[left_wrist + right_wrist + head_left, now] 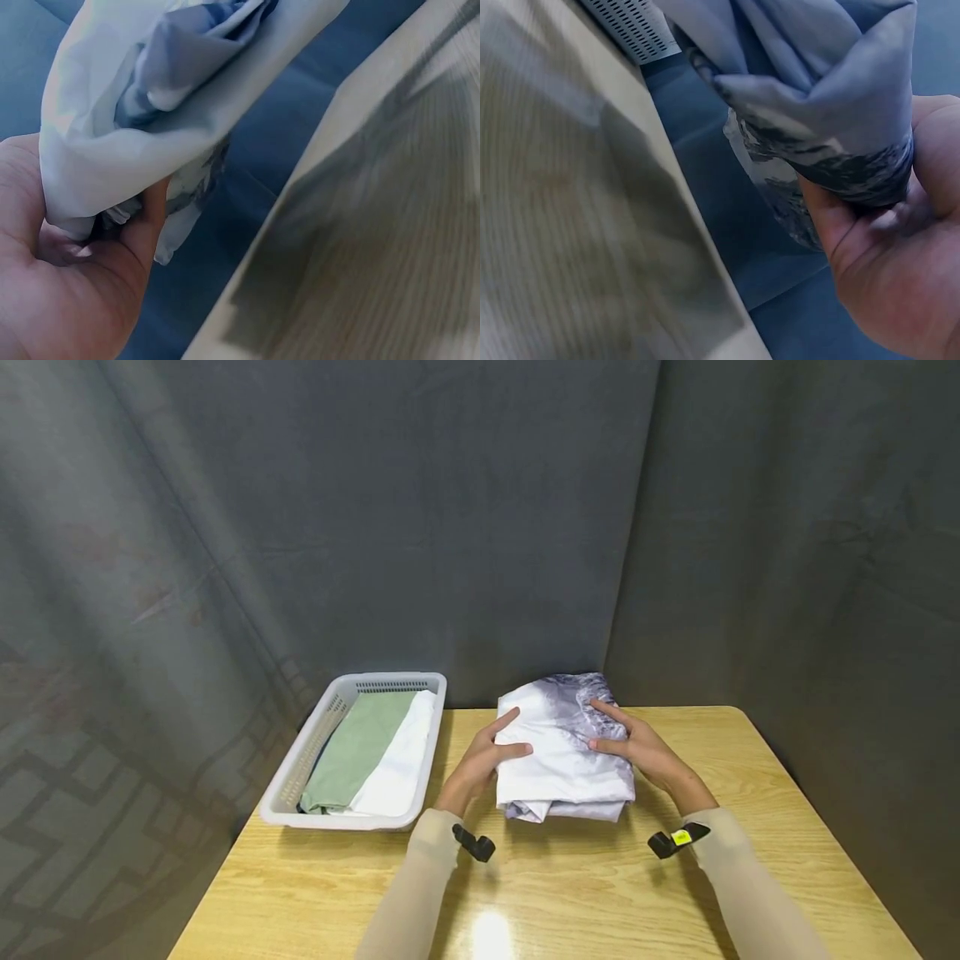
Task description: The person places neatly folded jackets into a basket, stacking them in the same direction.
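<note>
A folded bundle of thin cloth (555, 760), white with a grey-purple print, is held up above the table between both hands. My left hand (480, 760) grips its left edge, thumb on top and fingers underneath. On the opposite edge my right hand (652, 752) grips it the same way. The left wrist view shows the cloth's white folds (112, 165) tucked between thumb and fingers. In the right wrist view a dark printed band (855, 176) of the cloth lies in the right hand's grasp. Most fingers are hidden beneath the bundle.
Left of the bundle, a white plastic basket (273, 789) stands on the wooden table (585, 893). Inside lie a folded green cloth (363, 747) and a white cloth (401, 760). Dark grey curtains (420, 527) hang behind the table and at its sides.
</note>
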{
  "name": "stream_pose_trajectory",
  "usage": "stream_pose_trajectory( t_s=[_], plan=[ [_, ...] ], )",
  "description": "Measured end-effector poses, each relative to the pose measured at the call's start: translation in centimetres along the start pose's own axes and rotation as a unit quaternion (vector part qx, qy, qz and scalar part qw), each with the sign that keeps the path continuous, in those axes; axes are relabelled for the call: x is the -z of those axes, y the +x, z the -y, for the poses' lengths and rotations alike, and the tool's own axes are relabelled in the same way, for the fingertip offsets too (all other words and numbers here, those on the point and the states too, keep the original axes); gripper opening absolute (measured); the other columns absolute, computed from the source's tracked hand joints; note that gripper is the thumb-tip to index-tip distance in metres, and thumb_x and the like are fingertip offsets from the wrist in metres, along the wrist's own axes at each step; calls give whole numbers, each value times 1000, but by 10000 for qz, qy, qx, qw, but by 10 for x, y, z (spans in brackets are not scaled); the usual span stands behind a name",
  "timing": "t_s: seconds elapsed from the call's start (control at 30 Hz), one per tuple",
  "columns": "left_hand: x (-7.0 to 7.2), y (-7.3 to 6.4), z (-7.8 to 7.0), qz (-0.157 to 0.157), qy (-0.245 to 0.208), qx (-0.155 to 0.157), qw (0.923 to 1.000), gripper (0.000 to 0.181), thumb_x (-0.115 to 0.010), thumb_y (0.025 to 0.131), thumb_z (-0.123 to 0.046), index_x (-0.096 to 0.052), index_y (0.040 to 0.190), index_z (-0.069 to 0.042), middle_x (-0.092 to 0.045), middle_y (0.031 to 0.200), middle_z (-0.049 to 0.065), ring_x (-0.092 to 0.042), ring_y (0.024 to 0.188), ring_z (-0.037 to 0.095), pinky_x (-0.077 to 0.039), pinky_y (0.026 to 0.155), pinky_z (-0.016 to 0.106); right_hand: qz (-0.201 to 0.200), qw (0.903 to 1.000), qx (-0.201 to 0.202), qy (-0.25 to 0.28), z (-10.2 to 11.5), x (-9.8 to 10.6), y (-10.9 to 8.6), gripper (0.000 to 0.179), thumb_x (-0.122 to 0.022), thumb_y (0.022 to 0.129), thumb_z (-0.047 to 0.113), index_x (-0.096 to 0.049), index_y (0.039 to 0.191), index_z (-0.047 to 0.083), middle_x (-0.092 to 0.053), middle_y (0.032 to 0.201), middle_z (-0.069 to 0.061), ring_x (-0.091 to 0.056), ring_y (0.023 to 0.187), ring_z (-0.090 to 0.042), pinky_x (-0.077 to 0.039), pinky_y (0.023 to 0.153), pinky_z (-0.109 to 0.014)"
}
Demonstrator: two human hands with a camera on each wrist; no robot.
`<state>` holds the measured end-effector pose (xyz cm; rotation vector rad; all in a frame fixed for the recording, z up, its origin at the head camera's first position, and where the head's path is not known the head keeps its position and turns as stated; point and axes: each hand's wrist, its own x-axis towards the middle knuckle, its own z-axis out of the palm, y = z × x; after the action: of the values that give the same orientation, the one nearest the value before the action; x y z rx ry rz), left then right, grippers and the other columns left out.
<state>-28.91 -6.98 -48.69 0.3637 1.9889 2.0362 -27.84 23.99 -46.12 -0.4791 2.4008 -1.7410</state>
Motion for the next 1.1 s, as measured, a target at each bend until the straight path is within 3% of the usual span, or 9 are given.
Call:
stream_pose_trajectory(
  t_s=[0.23, 0.5, 0.83, 1.1],
  plan=[
    [-1, 2, -14, 16, -126, -108, 9999, 78, -81, 93, -13, -47, 162, -31, -16, 179, 4, -1, 167, 31, -15, 133, 58, -49, 9999, -82, 41, 10, 6, 2, 84, -78, 98, 17, -32, 169, 12, -13, 179, -19, 3, 165, -46, -2, 128, -74],
    [2, 3, -28, 1, -99, -172, 9998, 78, -81, 93, -15, -48, 161, -33, -17, 179, 2, -7, 166, 26, -25, 132, 52, -32, 9999, -23, 144, 22, 9, 6, 83, -77, 99, 16, -32, 169, 11, -11, 179, -17, 5, 165, -43, -2, 128, -74],
    [11, 4, -44, 115, -51, -325, 9994, 77, -78, 95, -13, -47, 163, -29, -13, 180, 2, -1, 167, 26, -22, 133, 54, -35, 9997, -80, 224, 33, 11, 14, 83, -78, 99, 18, -34, 168, 14, -9, 179, -15, 7, 166, -41, -1, 129, -73],
    [17, 4, -50, 136, -74, -296, 9994, 77, -78, 95, -11, -47, 163, -27, -15, 180, 3, -3, 167, 26, -22, 133, 54, -49, 9992, -129, 374, 36, 8, 20, 83, -79, 98, 17, -35, 168, 13, -9, 179, -16, 5, 166, -39, -2, 131, -69]
  ],
)
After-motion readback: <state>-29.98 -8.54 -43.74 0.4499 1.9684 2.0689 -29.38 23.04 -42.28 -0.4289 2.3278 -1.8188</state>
